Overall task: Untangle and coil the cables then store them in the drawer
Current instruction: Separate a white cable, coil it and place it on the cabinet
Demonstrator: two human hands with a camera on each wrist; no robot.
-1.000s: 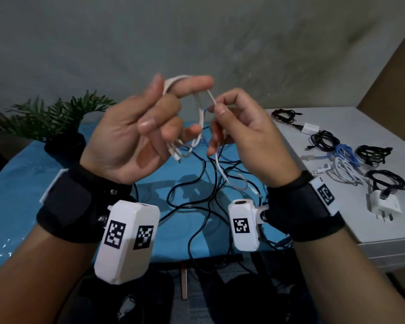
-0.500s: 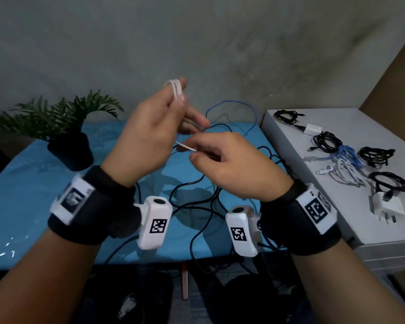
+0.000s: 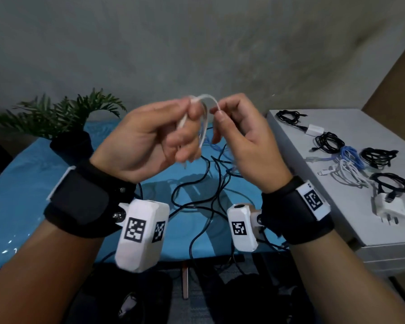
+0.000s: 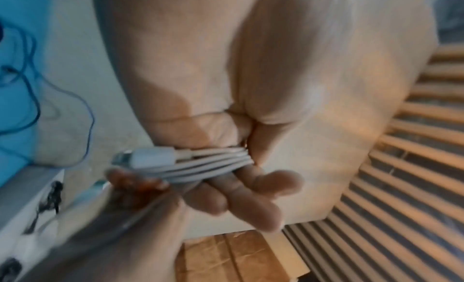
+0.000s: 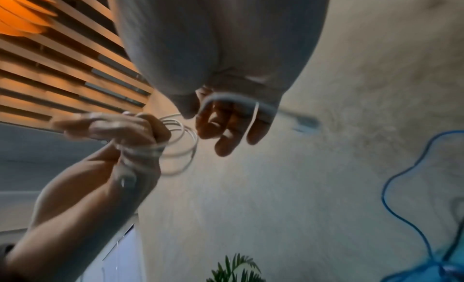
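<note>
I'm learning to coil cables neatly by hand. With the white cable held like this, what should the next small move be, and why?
Probably lay one more loop: the right hand carries the strand it pinches over to the left hand, which already grips several turns of the white cable with a plug beside them. A loose length seems to trail below the right hand, so coiling looks unfinished.

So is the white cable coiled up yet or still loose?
Mostly coiled. The left hand grips several loops of the white cable with one plug, and the right hand pinches a strand not yet wound on.

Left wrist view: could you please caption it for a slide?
Left hand grips a coiled white cable, plug end showing.
</note>
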